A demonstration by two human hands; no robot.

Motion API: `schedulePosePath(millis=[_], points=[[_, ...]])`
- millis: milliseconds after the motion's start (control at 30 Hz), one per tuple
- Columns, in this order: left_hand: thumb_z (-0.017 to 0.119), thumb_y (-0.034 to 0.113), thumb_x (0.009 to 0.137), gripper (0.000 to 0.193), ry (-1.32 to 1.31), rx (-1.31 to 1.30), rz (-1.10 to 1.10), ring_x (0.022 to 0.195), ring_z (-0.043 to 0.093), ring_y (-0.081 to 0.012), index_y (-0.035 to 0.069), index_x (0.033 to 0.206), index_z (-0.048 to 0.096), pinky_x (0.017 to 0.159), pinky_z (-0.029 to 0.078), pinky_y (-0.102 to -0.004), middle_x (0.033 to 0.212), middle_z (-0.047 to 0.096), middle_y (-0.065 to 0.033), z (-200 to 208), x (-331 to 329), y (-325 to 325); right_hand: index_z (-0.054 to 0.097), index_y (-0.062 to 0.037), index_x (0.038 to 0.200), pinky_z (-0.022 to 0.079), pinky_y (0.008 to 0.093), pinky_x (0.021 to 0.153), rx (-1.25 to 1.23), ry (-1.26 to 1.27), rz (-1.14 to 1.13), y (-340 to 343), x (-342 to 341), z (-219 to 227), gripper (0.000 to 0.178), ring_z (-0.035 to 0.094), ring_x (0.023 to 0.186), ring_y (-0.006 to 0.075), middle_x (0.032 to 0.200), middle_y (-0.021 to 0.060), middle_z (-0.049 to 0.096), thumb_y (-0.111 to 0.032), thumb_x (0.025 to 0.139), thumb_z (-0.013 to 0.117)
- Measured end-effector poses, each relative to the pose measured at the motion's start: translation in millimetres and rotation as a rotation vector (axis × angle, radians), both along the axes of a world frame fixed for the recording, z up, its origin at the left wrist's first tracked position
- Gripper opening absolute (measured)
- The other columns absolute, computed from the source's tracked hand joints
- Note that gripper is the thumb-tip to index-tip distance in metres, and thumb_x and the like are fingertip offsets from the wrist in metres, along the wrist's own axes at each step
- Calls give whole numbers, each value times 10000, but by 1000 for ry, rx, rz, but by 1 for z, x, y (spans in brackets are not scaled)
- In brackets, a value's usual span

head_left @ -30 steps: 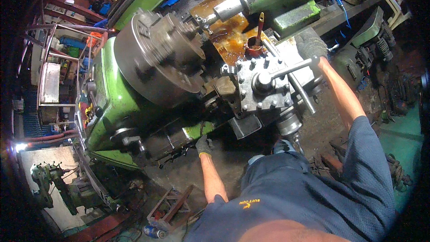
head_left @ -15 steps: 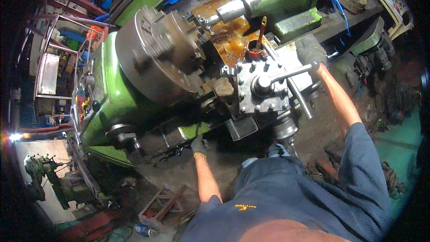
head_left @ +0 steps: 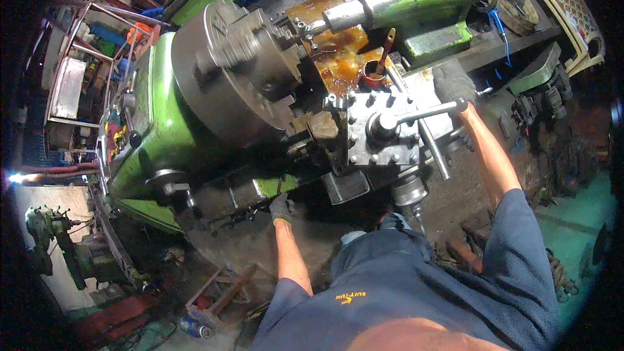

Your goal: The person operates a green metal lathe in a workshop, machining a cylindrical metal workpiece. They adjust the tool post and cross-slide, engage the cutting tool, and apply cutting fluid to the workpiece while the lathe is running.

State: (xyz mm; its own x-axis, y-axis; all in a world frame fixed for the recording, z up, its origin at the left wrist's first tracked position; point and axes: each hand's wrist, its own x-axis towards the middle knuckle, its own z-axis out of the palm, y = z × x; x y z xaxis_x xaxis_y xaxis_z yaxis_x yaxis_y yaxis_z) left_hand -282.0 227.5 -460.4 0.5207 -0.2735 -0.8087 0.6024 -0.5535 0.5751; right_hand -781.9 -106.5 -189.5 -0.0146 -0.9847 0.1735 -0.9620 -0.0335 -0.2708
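I stand at a green lathe (head_left: 146,136) with a large grey chuck (head_left: 227,75). My gloved right hand (head_left: 452,84) grips the end of the long metal handle (head_left: 422,112) that sticks out of the square tool post (head_left: 380,131). My gloved left hand (head_left: 281,209) reaches down to a control on the lathe's dark front apron (head_left: 260,188); what its fingers hold is hidden. A small cup with a brush (head_left: 377,68) stands in the oily brown tray behind the tool post.
The green tailstock (head_left: 416,0) lies at the upper right. A metal rack (head_left: 71,84) with clutter stands to the left. A red metal frame (head_left: 218,292) and a can lie on the floor by my legs. Scrap parts sit at the right.
My head has tilted, so the whole lathe sits a little lower and further right in view. Both hands stay where they were on the handle and the apron.
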Motion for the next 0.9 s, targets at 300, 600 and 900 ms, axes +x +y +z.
schedulePosePath(millis=[300,600,900], points=[[661,295,923,290,5,-5,-35,365,410,-196,113,722,558,351,321,-350,565,554,-70,9,-4,-2,737,-52,1050,473,513,972,3,-13,1,-2,-3,-6,356,603,1107,426,1125,242,677,-328,929,547],[673,262,917,259,31,1,-23,371,423,-201,98,754,556,355,364,-362,595,578,-83,6,2,-1,728,-36,1061,465,511,985,20,-12,-15,-3,-4,-9,371,599,1119,422,1135,253,668,-331,930,546],[680,259,915,261,-6,-44,-48,377,433,-179,119,743,542,344,333,-326,594,574,-70,10,-3,0,640,-80,1206,464,526,981,171,83,-24,-8,-8,-8,444,606,1136,421,1263,225,616,-420,994,449]])
